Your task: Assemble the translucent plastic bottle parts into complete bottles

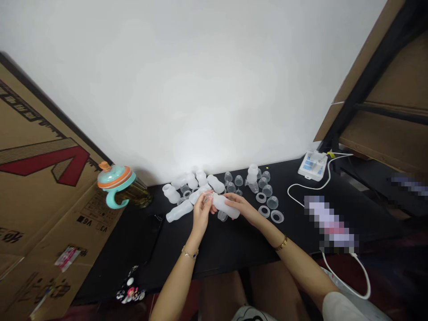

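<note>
A frosted white baby bottle [224,206] lies tilted between my hands above the black table. My right hand [243,207] is closed around its body. At the bottle's mouth end, my left hand [201,210] pinches a small clear piece whose exact shape is partly hidden by the fingers. Just left of the left hand, another frosted bottle [179,211] lies on its side. Beneath the held bottle sits a clear cup-shaped cap [222,216]. Several more white bottles [171,193] are grouped behind my hands.
Clear domed caps [272,202] and flat rings [277,216] lie to the right. A lidded turquoise-handled jug [117,185] stands left by a cardboard box [50,178]. At the right are a white case [313,165], a white cable [329,171] and a blurred-out object.
</note>
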Available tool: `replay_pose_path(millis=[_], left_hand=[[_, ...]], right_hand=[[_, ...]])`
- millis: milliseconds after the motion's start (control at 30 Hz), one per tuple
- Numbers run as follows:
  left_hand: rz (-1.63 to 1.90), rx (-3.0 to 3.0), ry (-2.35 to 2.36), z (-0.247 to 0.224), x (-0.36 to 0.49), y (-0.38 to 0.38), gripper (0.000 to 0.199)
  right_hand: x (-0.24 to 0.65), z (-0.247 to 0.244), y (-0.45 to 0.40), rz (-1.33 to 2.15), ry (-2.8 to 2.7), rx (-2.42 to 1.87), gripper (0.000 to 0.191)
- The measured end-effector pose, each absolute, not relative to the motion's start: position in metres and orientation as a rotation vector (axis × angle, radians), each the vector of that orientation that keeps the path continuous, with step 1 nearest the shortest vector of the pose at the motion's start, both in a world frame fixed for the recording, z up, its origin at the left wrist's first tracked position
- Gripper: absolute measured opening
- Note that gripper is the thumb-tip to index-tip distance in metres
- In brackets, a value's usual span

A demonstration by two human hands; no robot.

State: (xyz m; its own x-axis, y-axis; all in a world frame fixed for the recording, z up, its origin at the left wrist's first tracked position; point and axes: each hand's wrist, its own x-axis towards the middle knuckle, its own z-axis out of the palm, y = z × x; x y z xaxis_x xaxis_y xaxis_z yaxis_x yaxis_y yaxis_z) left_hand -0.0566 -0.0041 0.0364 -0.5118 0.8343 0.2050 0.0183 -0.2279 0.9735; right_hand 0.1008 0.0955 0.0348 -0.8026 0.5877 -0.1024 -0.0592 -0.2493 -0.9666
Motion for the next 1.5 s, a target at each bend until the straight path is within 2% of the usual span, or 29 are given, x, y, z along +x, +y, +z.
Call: replay_pose_path(millis=[167, 633, 1167, 1333, 1500], left_hand=[[1.795, 1.04, 1.441, 0.0342, -0.0571, -0.0035, 0.044], [1.791, 1.028, 1.439, 0.0305, -0.0582, -0.0028, 0.044], [1.789, 1.025, 1.425, 0.0365, -0.0559, -0.0039, 0.044], [1.788, 1.033, 1.41, 0.0332, -0.0575, -0.0032, 0.045], [1.786, 1.019, 1.425, 0.0333, -0.0581, -0.0035, 0.045]], right_hand=[[0.1006, 0.0372, 0.0961, 2.126, -1.481, -0.682, 0.045], [0.1023, 0.0426, 0.0971, 2.175, -1.41, -0.813, 0.045], [0.1013, 0.039, 0.0942, 2.1, -1.554, -0.645, 0.056], [0.1008, 0.0385, 0.0966, 1.992, -1.57, -0.678, 0.052], [0.1017, 0.0399, 0.0965, 2.048, -1.564, -0.695, 0.047]])
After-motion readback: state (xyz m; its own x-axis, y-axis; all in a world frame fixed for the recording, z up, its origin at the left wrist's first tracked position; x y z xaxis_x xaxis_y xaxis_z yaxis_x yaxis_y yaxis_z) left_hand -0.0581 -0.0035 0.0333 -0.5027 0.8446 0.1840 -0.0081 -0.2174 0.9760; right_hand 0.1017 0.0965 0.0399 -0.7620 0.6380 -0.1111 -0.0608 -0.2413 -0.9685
